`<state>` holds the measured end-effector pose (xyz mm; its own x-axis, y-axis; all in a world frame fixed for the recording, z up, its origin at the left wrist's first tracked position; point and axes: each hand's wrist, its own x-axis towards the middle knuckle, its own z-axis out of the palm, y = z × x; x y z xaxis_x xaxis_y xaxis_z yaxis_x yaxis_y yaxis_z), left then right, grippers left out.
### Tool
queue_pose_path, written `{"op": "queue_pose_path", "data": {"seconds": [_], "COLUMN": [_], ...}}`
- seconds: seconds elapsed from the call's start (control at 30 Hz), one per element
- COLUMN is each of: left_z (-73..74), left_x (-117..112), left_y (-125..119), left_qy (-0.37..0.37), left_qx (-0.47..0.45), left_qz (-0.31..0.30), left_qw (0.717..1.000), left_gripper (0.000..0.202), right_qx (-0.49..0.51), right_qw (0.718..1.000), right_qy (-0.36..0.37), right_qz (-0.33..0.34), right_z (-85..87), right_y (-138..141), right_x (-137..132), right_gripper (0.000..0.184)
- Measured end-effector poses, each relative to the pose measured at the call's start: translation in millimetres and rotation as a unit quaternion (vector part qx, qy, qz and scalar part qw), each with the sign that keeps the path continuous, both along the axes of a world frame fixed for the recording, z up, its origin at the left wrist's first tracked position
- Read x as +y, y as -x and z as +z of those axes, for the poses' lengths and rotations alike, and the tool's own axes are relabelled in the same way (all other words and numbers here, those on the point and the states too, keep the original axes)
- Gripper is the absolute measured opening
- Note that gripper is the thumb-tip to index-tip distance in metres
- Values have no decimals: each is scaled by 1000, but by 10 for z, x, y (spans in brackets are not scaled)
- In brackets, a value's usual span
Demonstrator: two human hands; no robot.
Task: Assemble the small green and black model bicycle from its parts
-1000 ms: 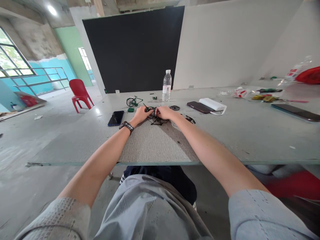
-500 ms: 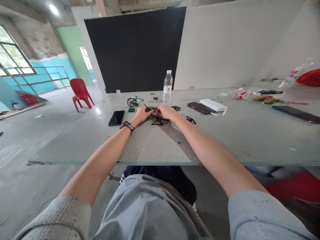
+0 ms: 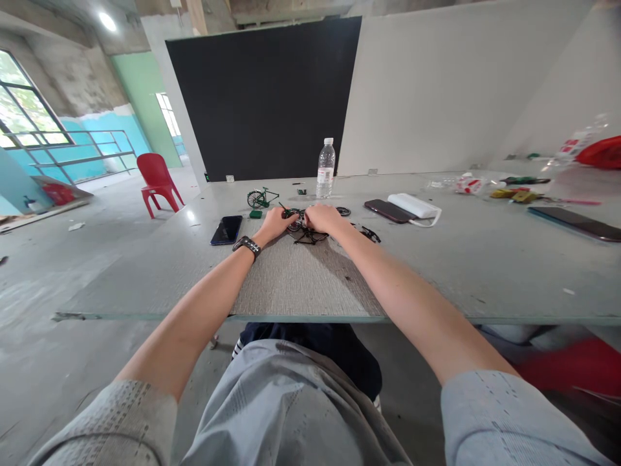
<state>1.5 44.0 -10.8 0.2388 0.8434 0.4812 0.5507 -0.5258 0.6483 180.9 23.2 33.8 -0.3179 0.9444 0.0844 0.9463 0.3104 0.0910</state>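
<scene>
My left hand (image 3: 274,224), with a black watch at the wrist, is closed on a small model bicycle wheel (image 3: 294,223) with a green piece beside it. My right hand (image 3: 322,218) has its fingers pinched together at the wheel's right side; what lies between its fingertips is hidden. Just below both hands, a black model bicycle frame (image 3: 310,239) rests on the table. Another wheel (image 3: 343,211) lies beyond my right hand, partly covered by it. A black model part (image 3: 371,234) sits to the right of my right forearm.
A green model bicycle part with a wheel (image 3: 262,197) and a small green block (image 3: 255,214) lie behind my left hand. Around them are a phone (image 3: 226,230), a clear bottle (image 3: 326,169), a dark phone (image 3: 388,210) and a white power bank (image 3: 414,205).
The camera view has shifted very slightly. My right hand's fingers have moved a little at the wheel; my left hand keeps its hold.
</scene>
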Motion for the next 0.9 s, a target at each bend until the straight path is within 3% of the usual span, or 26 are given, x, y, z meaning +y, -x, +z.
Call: {"op": "queue_pose_path", "data": {"seconds": [0.33,0.9], "left_z": [-16,-31], "left_x": [25,50], "left_y": [7,14], "left_qy": [10,-1], "left_qx": [-4,5], "left_qz": [-3,-4], "left_qw": [1000,1000], "left_gripper": [38,33], "right_qx": [-24,-57], "right_qw": [1000,998], "right_qy": [17,-13], "right_qz": [-10,9], "right_z": [49,-67], "right_y": [10,64], "right_x": [-29,77], "right_gripper": [25,31]}}
